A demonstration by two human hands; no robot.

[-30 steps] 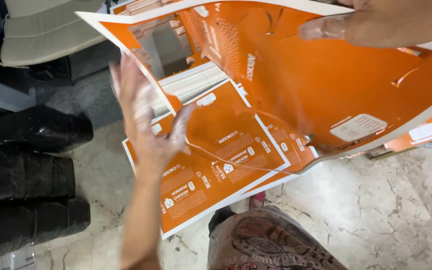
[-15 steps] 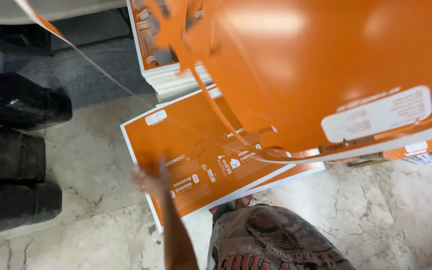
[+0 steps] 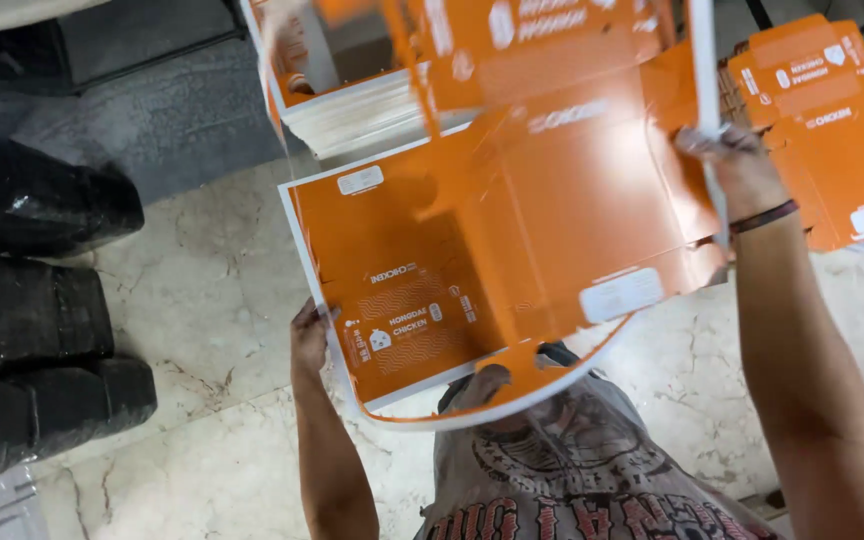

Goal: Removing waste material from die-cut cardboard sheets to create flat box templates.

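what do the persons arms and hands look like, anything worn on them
Both forearms are bare, with no sleeves reaching into view and no gloves. The right hand has a thin dark band around its wrist. The left hand shows no band, watch or ring that can be made out. A grey printed shirt covers the body below.

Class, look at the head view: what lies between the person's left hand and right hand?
An orange flat carton sheet spans the stretch between the left hand and right hand; both hands grip its edges.

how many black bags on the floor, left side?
3, stacked along the left edge: top black bag, middle black bag, bottom black bag. All are cut off by the frame edge, so more may be out of view.
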